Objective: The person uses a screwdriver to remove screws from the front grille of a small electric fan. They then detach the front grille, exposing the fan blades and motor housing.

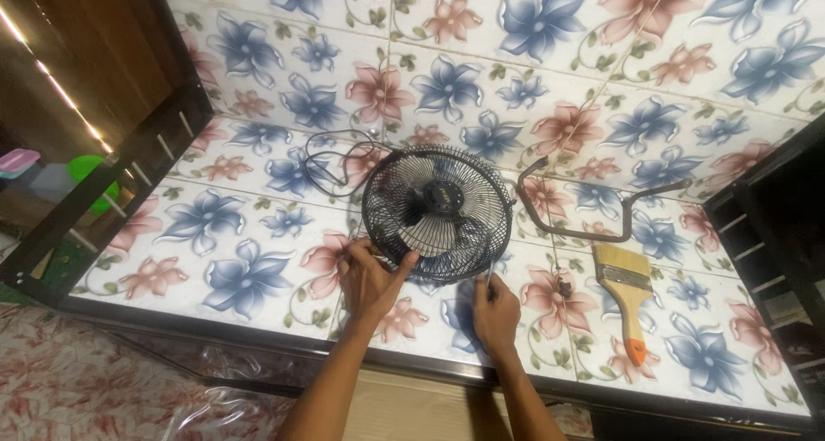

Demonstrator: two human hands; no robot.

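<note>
A small black fan [438, 211] with a round wire grille lies face up on a flower-patterned tiled surface [258, 235]. Its black cord [331, 162] loops away to the upper left. My left hand [369, 276] grips the grille's lower left rim. My right hand [496, 310] sits just below the grille's lower right edge and holds a thin metal tool [489, 278], probably a screwdriver, whose tip points up at the rim.
A wooden-handled paintbrush [626, 290] with an orange tip lies right of the fan. A bent dark metal bracket [593, 217] lies behind it. Dark frames border the surface at left [129, 162] and right [765, 235]. A dark edge strip [258, 338] runs along the front.
</note>
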